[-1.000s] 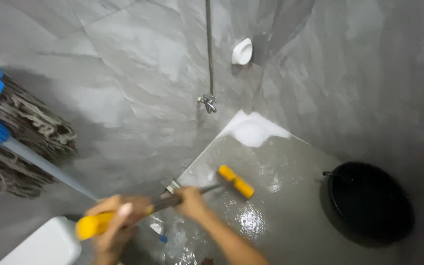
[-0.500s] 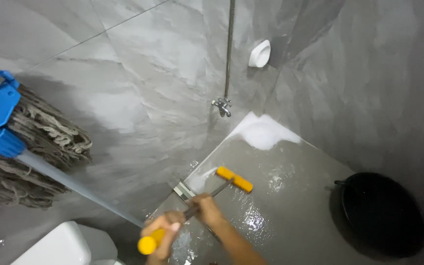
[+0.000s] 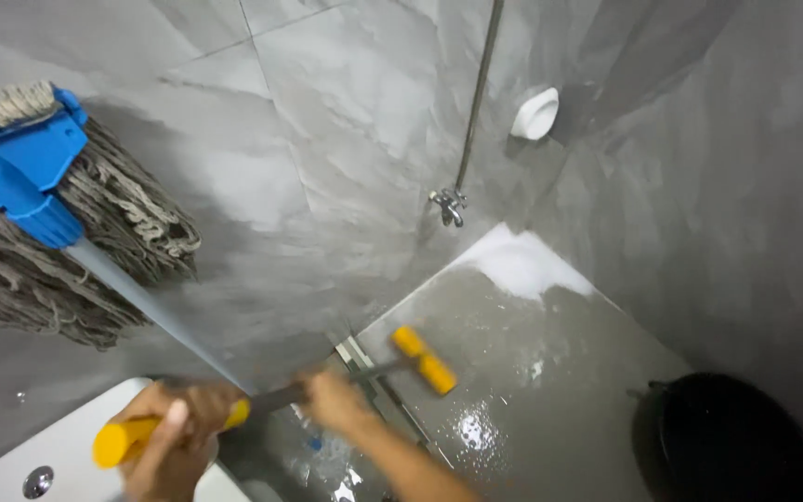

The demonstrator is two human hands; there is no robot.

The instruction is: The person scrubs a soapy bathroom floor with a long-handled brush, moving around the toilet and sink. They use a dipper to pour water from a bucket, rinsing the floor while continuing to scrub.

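I see a wet grey floor (image 3: 550, 372), shiny with water, running into a corner between grey tiled walls. Beyond my right fingers (image 3: 322, 395), the yellow brush head (image 3: 423, 360) rests on the floor, close to a metal drain strip (image 3: 364, 364) that runs along the wall's foot. Farther out from the fingers, past the brush head, a patch of white foam (image 3: 522, 265) lies packed into the corner. Off to the right of my fingers, well apart from them, a black bucket (image 3: 731, 437) stands on the floor near the right wall. Below the fingers, the floor holds small white foam flecks and glints of water.
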